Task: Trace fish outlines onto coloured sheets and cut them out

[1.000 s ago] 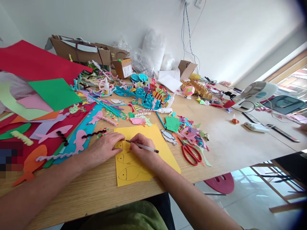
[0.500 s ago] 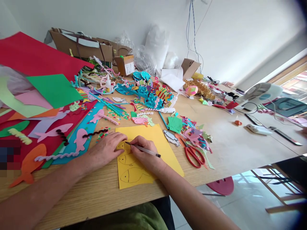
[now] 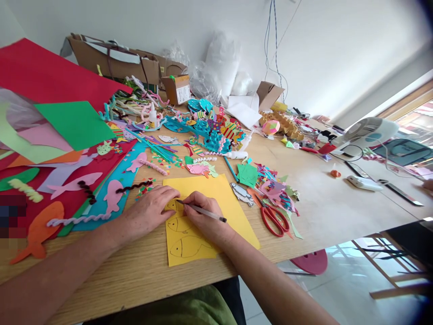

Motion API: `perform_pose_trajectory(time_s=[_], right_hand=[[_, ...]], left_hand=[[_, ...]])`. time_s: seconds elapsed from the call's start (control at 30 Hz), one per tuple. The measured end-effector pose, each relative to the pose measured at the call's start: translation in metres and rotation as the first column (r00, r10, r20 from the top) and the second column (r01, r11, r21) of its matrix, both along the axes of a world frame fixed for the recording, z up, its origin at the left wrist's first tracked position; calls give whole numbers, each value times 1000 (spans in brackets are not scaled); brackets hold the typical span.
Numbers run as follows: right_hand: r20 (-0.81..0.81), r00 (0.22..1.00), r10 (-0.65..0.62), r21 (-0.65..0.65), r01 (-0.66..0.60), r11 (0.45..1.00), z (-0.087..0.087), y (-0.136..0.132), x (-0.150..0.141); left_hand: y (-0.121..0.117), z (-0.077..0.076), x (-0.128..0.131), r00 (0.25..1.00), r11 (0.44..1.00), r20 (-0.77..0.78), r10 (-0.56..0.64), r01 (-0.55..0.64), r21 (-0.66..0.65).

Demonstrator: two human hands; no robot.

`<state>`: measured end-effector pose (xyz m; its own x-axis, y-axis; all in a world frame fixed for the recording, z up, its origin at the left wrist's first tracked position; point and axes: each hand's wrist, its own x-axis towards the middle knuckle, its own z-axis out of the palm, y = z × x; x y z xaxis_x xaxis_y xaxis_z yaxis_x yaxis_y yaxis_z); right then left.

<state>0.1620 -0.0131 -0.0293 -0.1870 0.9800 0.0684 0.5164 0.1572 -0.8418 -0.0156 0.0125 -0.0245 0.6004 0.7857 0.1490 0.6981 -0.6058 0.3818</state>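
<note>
A yellow sheet (image 3: 233, 230) lies on the table in front of me, with several outlined fish in a column along its left side. My right hand (image 3: 208, 223) grips a pen (image 3: 210, 214) with a clear barrel, its dark tip on the topmost fish drawing (image 3: 171, 205). The right hand covers part of the drawings. Across the sheet's upper left edge lies my left hand (image 3: 150, 205), fingers extended and holding nothing. Red-handled scissors (image 3: 274, 220) rest just right of the sheet, beside a grey-and-white fish cutout (image 3: 242, 194).
Colored sheets (image 3: 74, 124) and fish cutouts with fuzzy stems fill the left side. A pile of paper scraps (image 3: 274, 185) sits beyond the scissors. Farther back are a glue bottle (image 3: 153, 118), cardboard boxes (image 3: 177, 90) and a white fan (image 3: 368, 135). Another person's hand shows at the right edge.
Both hands and the pen keep almost the same places on the yellow sheet. The camera view has shifted slightly.
</note>
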Motion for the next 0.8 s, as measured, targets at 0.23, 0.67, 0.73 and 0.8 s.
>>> perform_pose_trajectory(time_s=[0.23,0.67,0.73,0.8], right_hand=[[40,999,-31,35,29,999,0,0,1],[53,991,-120,18,120,993,6,-3,5],[63,989,-132,21,131,991,6,-3,5],[72,987,-141,26,139,990,7,-3,6]], left_hand=[[-1,1,0,1000,1000,5,8,-8,-9],[-2,6,2,1000,999,-3,31,-31,-33],[-2,7,2,1000,999,3,26,-26,-37],[-2,6,2,1000,999,9,17,-17,-36]])
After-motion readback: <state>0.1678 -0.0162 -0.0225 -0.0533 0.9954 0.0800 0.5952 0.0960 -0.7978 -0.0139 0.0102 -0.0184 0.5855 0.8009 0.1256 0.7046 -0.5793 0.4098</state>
